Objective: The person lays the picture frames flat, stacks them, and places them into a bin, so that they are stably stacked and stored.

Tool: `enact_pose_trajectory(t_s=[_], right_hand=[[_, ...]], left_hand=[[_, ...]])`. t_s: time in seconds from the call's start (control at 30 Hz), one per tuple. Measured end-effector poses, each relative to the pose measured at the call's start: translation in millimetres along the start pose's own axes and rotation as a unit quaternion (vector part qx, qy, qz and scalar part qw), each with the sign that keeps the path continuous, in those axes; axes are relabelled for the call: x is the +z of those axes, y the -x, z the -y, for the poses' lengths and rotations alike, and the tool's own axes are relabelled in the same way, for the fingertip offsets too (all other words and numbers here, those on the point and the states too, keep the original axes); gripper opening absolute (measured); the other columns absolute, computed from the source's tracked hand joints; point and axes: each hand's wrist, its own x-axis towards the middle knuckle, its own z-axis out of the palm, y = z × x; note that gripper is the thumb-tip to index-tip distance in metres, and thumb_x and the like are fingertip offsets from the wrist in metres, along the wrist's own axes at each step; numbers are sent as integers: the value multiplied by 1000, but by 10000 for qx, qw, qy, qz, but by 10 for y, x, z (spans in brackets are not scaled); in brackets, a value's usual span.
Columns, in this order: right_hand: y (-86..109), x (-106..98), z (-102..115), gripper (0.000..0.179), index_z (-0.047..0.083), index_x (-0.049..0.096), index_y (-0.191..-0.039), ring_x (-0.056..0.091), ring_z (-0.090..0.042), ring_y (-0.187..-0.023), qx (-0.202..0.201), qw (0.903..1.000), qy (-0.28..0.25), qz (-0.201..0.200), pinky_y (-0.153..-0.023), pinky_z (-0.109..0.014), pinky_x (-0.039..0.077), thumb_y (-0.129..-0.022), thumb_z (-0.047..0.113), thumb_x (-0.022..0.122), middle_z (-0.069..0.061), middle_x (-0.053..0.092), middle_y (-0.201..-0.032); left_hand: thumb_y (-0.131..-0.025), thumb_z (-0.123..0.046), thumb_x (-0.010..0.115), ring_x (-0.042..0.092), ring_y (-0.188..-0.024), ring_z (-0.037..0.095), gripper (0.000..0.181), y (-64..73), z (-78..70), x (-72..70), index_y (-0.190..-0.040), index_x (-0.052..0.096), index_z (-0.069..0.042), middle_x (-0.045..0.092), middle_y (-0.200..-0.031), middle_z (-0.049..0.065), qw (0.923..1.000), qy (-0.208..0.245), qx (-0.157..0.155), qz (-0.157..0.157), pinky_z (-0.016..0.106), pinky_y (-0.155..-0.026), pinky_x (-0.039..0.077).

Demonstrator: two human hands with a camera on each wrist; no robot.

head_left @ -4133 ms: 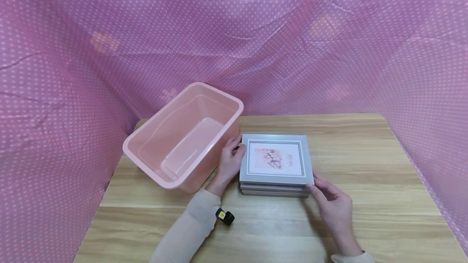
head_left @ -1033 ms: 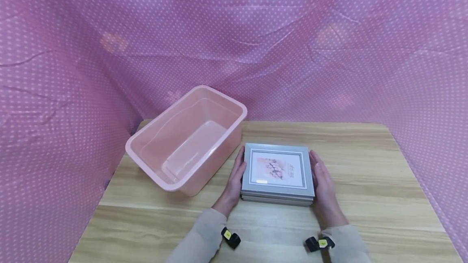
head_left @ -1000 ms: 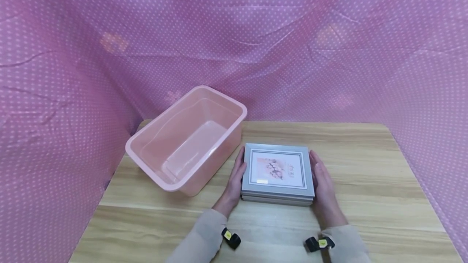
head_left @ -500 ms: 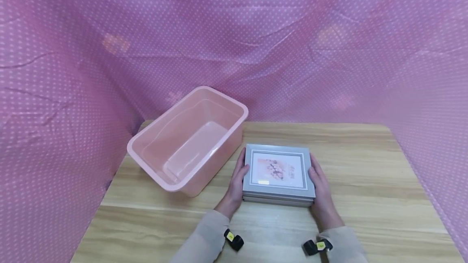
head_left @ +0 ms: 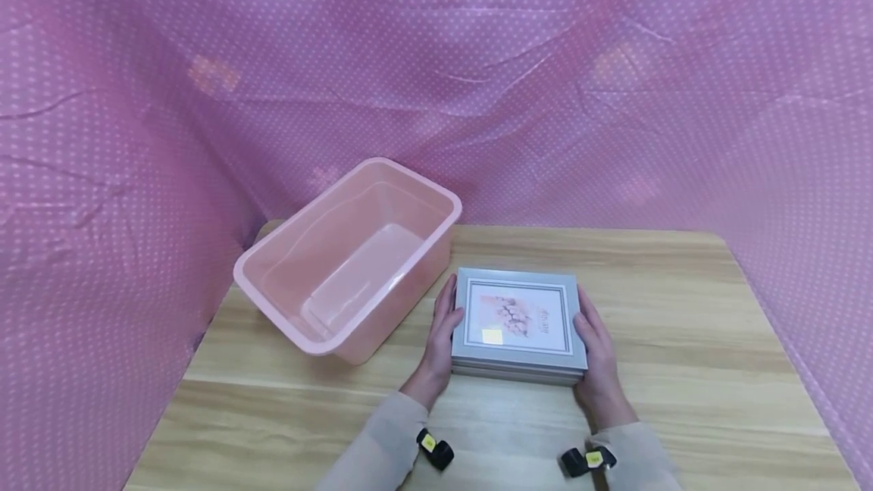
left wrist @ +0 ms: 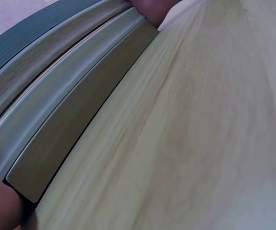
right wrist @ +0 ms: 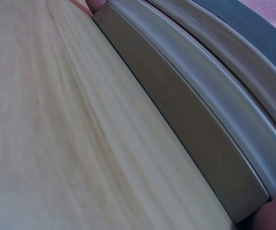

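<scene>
A stack of several silver-grey picture frames (head_left: 518, 358) lies face up near the middle of the table. The top one shows a pink flower print with lettering. My left hand (head_left: 439, 343) holds the stack's left side, its thumb over the upper edge. On the opposite side my right hand (head_left: 599, 358) grips in the same way. Front edges of the stacked frames (left wrist: 80, 105) fill the upper left of the left wrist view, with bits of hand at both ends. The right wrist view has the frames' edges (right wrist: 185, 96) low against the wood. Most fingers are hidden.
A pink plastic bin (head_left: 348, 248) with nothing in it stands left of the stack, turned at an angle. The wooden table (head_left: 682, 309) is enclosed by pink dotted cloth (head_left: 436, 97) at the back and sides. Small black cameras (head_left: 439, 453) sit at both wrists.
Four seconds ago my right hand was at the stack's front right corner; it has moved to the right side. Both thumbs have since come onto the top edges. The stack looks more evenly aligned.
</scene>
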Motion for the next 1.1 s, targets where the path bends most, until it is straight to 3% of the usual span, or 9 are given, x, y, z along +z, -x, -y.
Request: enact_pose_trajectory(t_s=[0.33, 0.7, 0.83, 1.1], right_hand=[[18, 21, 26, 59, 33, 25, -173, 17, -13, -168, 3, 9998, -214, -57, -136, -27, 23, -116, 38, 41, 16, 24, -180], [85, 34, 124, 59, 31, 25, -173, 27, -16, -164, -8, 9977, -673, -23, -119, -13, 41, -116, 36, 42, 9, 25, -180], [110, 44, 141, 59, 29, 26, -173, 28, -15, -164, -47, 9969, -786, -80, -120, -13, 40, -116, 35, 43, 9, 27, -180], [165, 79, 192, 58, 27, 29, -172, 28, -16, -164, -197, 9952, -955, -98, -117, -13, 42, -115, 28, 44, 7, 27, -180]], left_hand=[[-109, -31, 38, 2, -171, 22, 73, 21, -34, 29, -175, 6, -31, 7, -184, -10, 9998, 180, -108, -75, 60, -138, 0], [-109, -27, 38, -1, -171, 23, 74, 37, -166, 71, -174, 4, -37, 6, -184, -10, 9994, 309, -144, -46, 60, -138, -4], [-109, -26, 38, 0, -171, 19, 73, 42, -218, 76, -173, 7, -43, 8, -183, -14, 9995, 284, -112, -25, 56, -139, -2], [-107, -23, 41, 0, -171, 22, 70, 38, -265, 62, -173, 22, -32, 7, -185, -3, 9997, 179, -60, -180, 61, -137, -3]])
